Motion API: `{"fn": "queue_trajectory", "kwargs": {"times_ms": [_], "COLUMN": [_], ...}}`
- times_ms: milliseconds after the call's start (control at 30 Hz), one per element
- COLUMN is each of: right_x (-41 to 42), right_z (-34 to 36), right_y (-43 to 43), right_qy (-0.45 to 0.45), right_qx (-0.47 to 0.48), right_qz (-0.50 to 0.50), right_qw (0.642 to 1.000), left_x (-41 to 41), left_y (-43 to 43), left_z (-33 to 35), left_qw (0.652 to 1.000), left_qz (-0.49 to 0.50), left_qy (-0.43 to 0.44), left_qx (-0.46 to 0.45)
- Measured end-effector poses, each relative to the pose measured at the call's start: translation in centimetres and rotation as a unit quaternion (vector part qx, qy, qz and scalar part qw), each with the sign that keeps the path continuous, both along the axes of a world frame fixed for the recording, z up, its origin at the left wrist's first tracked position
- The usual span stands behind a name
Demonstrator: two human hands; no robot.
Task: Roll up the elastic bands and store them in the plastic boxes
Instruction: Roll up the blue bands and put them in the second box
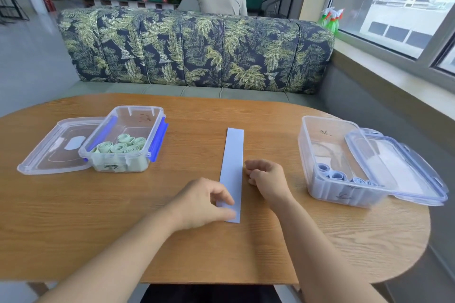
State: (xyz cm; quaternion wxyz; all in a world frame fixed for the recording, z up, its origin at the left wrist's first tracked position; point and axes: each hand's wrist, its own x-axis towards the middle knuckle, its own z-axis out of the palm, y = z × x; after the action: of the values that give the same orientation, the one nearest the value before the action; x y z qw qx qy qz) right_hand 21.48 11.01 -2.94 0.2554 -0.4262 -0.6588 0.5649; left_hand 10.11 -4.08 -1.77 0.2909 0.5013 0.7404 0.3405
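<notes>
A pale blue elastic band (233, 165) lies flat and straight on the wooden table (197, 110), running away from me. My left hand (205, 202) pinches the band's near end between thumb and fingers. My right hand (267, 176) rests beside the band's right edge, fingers curled, holding nothing. On the left stands a clear plastic box (157, 118) with blue clips holding several rolled green bands (123, 145). On the right another clear box (305, 140) holds several rolled blue bands (337, 176).
The left box's lid (49, 152) lies flat beside it. The right box's lid (403, 167) leans on its right rim. A leaf-patterned sofa back (197, 49) stands behind the table, and a person sits beyond it. Spray bottles (331, 19) stand on the windowsill.
</notes>
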Motion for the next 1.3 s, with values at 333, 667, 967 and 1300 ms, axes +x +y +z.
{"fn": "queue_trajectory", "kwargs": {"times_ms": [333, 667, 967, 1300], "right_x": [-4.1, -7.9, -5.2, -5.2], "right_z": [1.0, 0.9, 0.3, 0.7], "right_y": [4.2, 5.9, 5.3, 2.8], "right_qy": [0.047, 0.101, 0.187, 0.128], "right_qx": [-0.126, -0.175, -0.227, -0.190], "right_qz": [-0.032, -0.023, -0.079, -0.029], "right_qw": [0.990, 0.979, 0.952, 0.973], "left_x": [-3.8, -5.1, -5.5, -4.0], "left_y": [5.0, 9.1, 9.3, 8.2], "left_z": [-0.9, -1.2, -1.6, -0.7], "left_qw": [0.915, 0.864, 0.830, 0.834], "left_qz": [0.214, 0.234, 0.258, 0.235], "left_qy": [-0.323, -0.424, -0.461, -0.471], "left_qx": [0.111, 0.137, 0.177, 0.164]}}
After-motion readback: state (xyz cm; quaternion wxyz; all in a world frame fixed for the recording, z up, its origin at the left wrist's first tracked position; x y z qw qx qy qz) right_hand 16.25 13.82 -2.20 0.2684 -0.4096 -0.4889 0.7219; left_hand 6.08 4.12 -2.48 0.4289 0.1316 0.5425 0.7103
